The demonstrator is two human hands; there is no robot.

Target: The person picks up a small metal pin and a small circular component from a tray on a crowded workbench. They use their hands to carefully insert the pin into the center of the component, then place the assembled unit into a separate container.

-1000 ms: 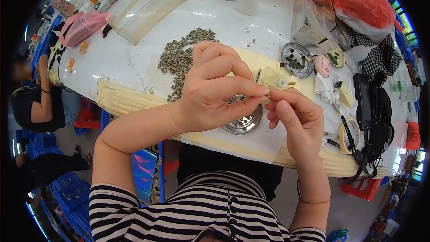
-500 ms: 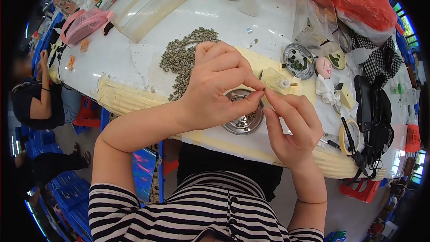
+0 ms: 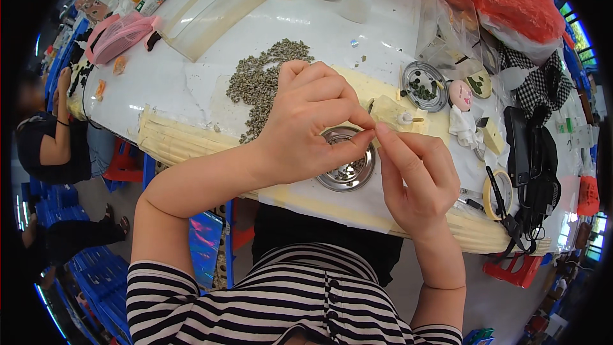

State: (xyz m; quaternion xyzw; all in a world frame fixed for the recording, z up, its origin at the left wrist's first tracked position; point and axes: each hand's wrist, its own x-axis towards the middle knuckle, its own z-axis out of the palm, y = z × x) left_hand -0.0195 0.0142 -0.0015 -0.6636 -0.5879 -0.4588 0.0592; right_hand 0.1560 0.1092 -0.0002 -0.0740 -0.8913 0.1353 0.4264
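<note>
My left hand (image 3: 316,121) reaches across from the left, thumb and forefinger pinched together; whatever tiny piece they hold is hidden. From the right, my right hand (image 3: 418,176) brings its forefinger against the left fingertips, its thumb standing apart lower down. Below the meeting fingers is a round shiny metal dish (image 3: 348,183) with small grey-brown bits in it, partly covered by my left hand. A spread heap of small grey-green pieces (image 3: 258,76) lies behind my left wrist. Close past the fingertips sits a pale yellow block (image 3: 391,112) with a small white-and-brass fitting.
Behind the block at right is a dish (image 3: 424,102) of dark green pieces. Further right lie a tape roll (image 3: 501,195), a black pouch (image 3: 518,144) and red bags (image 3: 520,9). A clear tray (image 3: 220,13), white squeeze bottle (image 3: 357,3) and pink mesh item (image 3: 121,37) stand farther back. Someone sits at far left.
My right forefinger has shifted slightly and now covers the tiny dark piece that showed between the fingertips. My left hand has barely moved.
</note>
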